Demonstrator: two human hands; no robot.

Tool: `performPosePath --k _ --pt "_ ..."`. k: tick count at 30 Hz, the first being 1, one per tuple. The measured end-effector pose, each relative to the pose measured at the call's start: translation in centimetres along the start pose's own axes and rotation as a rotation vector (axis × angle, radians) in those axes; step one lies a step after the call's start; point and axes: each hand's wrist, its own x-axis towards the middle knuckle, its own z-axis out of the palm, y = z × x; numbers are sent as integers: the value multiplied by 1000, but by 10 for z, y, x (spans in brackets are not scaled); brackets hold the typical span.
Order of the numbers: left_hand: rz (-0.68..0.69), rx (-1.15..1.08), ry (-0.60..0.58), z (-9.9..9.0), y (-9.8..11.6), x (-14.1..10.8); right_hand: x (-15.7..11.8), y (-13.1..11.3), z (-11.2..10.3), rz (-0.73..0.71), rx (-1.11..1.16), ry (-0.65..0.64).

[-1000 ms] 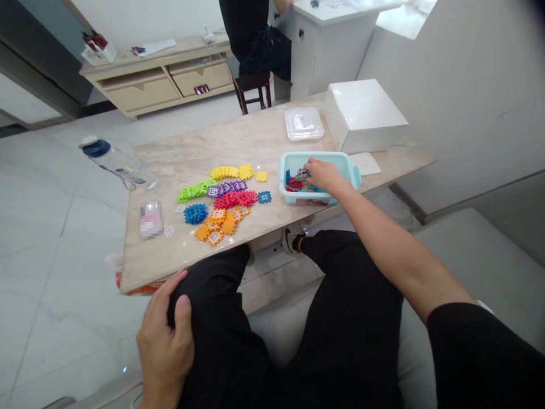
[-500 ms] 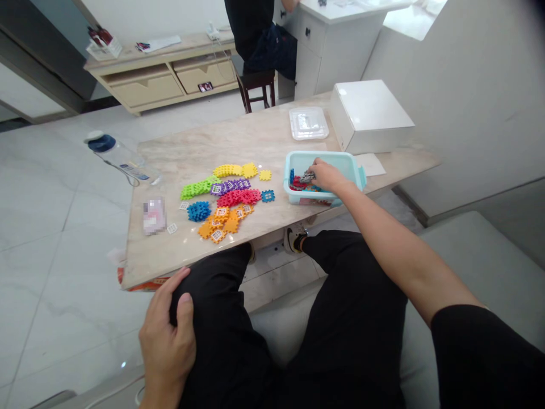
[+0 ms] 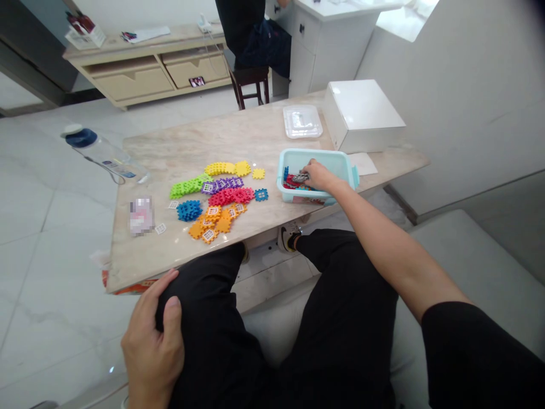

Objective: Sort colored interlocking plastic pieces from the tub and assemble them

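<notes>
Seen from a seated person's own head, a pale, marbled tabletop stretches across the view beyond two knees in black trousers. The right hand reaches down into a light blue plastic bin at the tabletop's near edge, right of centre, its fingers closed on a small bunch of grey plastic pieces; red, blue and orange pieces lie beneath and beside them in the bin. The left hand rests on the left knee, palm down, relaxed, thumb apart from the fingers. Left of the bin, notched plastic tiles lie grouped by colour in overlapping rows and piles: yellow tiles farthest away, then lime green tiles and purple tiles, pinkish-red tiles, blue tiles, and orange tiles nearest the person. One blue square frame lies alone between the pinkish-red row and the bin. Farther left are a pixelated object and a clear bottle with a blue and white cap. Behind the bin are a clear plastic lid and a white box. Beyond the tabletop, another person in dark clothes sits on a dark stool
</notes>
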Motion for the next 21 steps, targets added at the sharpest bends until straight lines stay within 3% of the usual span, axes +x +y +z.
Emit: performPosePath --k 6,13,18,21 --pt "-8 3 -1 0 -1 0 3 -1 0 47 -15 -69" --pt "17 -5 5 1 3 3 -6 3 -7 82 61 6" --pt "56 -36 2 6 3 1 -29 1 -24 168 205 197" --pt "82 -48 8 6 1 -1 -38 -13 -37 220 368 361"
